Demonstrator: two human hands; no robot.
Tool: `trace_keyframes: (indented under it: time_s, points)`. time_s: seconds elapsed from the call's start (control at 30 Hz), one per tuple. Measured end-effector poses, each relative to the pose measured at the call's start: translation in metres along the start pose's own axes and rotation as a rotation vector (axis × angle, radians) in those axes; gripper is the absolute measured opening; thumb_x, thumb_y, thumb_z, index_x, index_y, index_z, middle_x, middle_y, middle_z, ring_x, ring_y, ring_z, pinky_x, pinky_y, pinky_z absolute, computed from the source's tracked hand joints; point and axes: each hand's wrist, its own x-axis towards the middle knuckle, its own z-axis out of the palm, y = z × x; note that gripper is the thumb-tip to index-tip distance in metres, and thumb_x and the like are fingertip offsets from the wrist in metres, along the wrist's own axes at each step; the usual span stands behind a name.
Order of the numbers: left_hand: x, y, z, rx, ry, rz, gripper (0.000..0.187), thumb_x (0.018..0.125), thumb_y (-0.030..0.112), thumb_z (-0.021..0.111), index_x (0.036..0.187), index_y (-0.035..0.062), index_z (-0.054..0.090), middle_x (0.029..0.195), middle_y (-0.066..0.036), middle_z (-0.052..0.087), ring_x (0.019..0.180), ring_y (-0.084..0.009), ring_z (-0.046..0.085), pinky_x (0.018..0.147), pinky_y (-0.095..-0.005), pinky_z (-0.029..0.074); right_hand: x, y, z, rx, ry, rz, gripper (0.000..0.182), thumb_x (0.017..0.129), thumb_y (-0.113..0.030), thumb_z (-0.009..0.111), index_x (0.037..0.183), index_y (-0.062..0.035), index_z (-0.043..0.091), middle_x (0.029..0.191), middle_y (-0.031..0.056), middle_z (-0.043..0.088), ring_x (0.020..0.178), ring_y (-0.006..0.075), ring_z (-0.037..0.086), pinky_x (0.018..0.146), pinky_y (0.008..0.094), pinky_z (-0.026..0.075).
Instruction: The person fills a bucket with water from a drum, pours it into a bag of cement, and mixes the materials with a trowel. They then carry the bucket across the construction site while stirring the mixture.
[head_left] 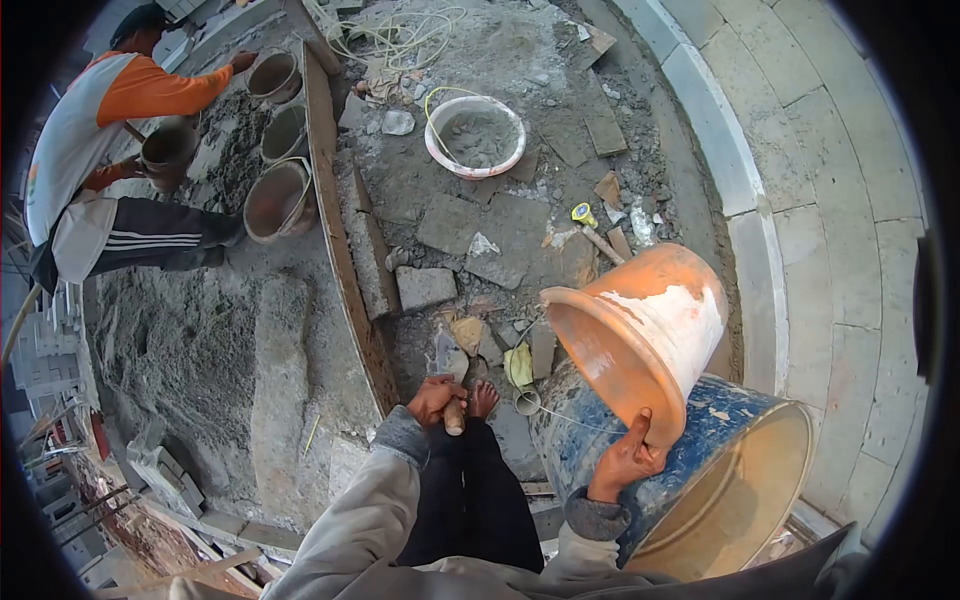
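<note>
My left hand point(432, 402) is closed around the wooden handle of a trowel point(454, 419), whose grey blade points away from me toward the ground. With my right hand point(628, 460) I grip the rim of an orange bucket point(660, 325) smeared with white. The bucket is tipped on its side, its mouth facing left and toward me. Below it is a worn blue drum point(580, 425), tilted, with its pale open end at the lower right. A white basin point(476, 172) of grey mortar stands farther ahead.
A co-worker point(120, 150) in orange sleeves bends at the left beside several buckets point(280, 200). A wooden board point(335, 230) runs along the mortar heap. Stone blocks point(426, 288), rubble and a yellow tape measure point(583, 213) lie ahead. A pale kerb point(755, 290) borders the right.
</note>
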Motion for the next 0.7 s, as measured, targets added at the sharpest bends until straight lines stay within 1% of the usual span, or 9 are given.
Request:
trace_keyframes:
  time_s: [0.1,0.13,0.17,0.23,0.3,0.4,0.57,0.67,0.7]
  points:
    - [-0.017,0.004,-0.012,0.38,-0.09,0.028,0.03,0.077,-0.002,0.069,0.104,-0.0083,0.056,0.073,-0.013,0.063,0.054,-0.0229,0.062,0.049,-0.0367,0.054,0.029,-0.054,-0.047,0.194,0.129,0.048,0.023,0.09,-0.007,0.063,0.107,0.0078,0.065,0.104,0.0186,0.065,0.084,0.0226,0.065,0.07,0.0338,0.05]
    - [-0.03,0.004,-0.013,0.145,-0.133,0.05,0.023,0.076,0.002,0.071,0.093,-0.0067,0.058,0.074,-0.011,0.063,0.056,-0.0219,0.063,0.05,-0.0366,0.053,0.04,-0.064,-0.065,0.117,0.171,0.12,0.024,0.088,-0.011,0.067,0.1,0.0085,0.063,0.096,0.0146,0.065,0.076,0.0182,0.062,0.062,0.0292,0.046]
    - [-0.054,-0.01,-0.024,0.19,-0.125,0.036,0.02,0.078,0.003,0.07,0.092,-0.0052,0.058,0.074,-0.011,0.064,0.059,-0.0218,0.064,0.051,-0.036,0.054,0.041,-0.075,-0.101,0.009,0.197,0.217,0.028,0.085,-0.015,0.072,0.093,0.0091,0.062,0.088,0.0106,0.065,0.069,0.0137,0.059,0.055,0.0246,0.042]
    - [-0.063,0.0,-0.029,0.248,-0.125,0.096,0.013,0.082,0.004,0.067,0.09,-0.0023,0.059,0.075,-0.011,0.064,0.064,-0.0218,0.065,0.055,-0.035,0.056,0.074,-0.1,-0.151,0.296,0.35,0.38,0.032,0.084,-0.02,0.073,0.097,0.0066,0.061,0.089,0.0088,0.065,0.068,0.0129,0.06,0.051,0.0232,0.037]
    - [-0.088,0.014,-0.038,0.196,-0.131,0.066,0.012,0.083,0.0,0.065,0.093,-0.0012,0.058,0.08,-0.011,0.064,0.067,-0.0214,0.065,0.058,-0.034,0.058,0.084,-0.074,-0.214,0.341,0.387,0.308,0.031,0.086,-0.019,0.07,0.102,0.0054,0.059,0.093,0.0086,0.065,0.071,0.0136,0.061,0.055,0.0242,0.044]
    - [-0.135,0.045,-0.032,-0.022,-0.194,0.017,0.021,0.081,-0.01,0.059,0.098,0.0013,0.055,0.094,-0.011,0.063,0.066,-0.0205,0.064,0.06,-0.0328,0.06,0.079,-0.114,-0.249,0.403,0.487,0.454,0.027,0.086,-0.02,0.068,0.099,0.002,0.06,0.093,0.0111,0.065,0.078,0.0175,0.061,0.069,0.0278,0.049]
    - [-0.167,0.087,-0.019,-0.089,-0.267,0.277,0.028,0.08,-0.009,0.056,0.105,0.0027,0.053,0.096,-0.009,0.062,0.064,-0.0186,0.062,0.059,-0.0306,0.058,0.029,-0.006,-0.315,0.568,0.508,0.909,0.024,0.088,-0.021,0.065,0.099,0.0005,0.062,0.086,0.0108,0.064,0.072,0.0174,0.06,0.065,0.0261,0.048]
    - [-0.175,0.13,0.019,-0.122,-0.248,0.437,0.024,0.083,-0.002,0.055,0.107,0.0035,0.053,0.092,-0.009,0.063,0.06,-0.0181,0.06,0.052,-0.0306,0.055,0.0,0.067,-0.31,0.685,0.559,1.148,0.023,0.089,-0.021,0.063,0.098,-0.0004,0.063,0.081,0.0106,0.064,0.068,0.0173,0.06,0.062,0.0251,0.047]
    - [-0.176,0.15,0.03,-0.131,-0.303,0.402,0.025,0.083,-0.003,0.056,0.107,0.0036,0.052,0.092,-0.009,0.062,0.062,-0.0179,0.061,0.053,-0.0303,0.055,-0.007,0.086,-0.306,0.673,0.548,1.214,0.023,0.089,-0.021,0.063,0.098,-0.0005,0.063,0.08,0.0104,0.064,0.068,0.0172,0.06,0.062,0.0251,0.047]
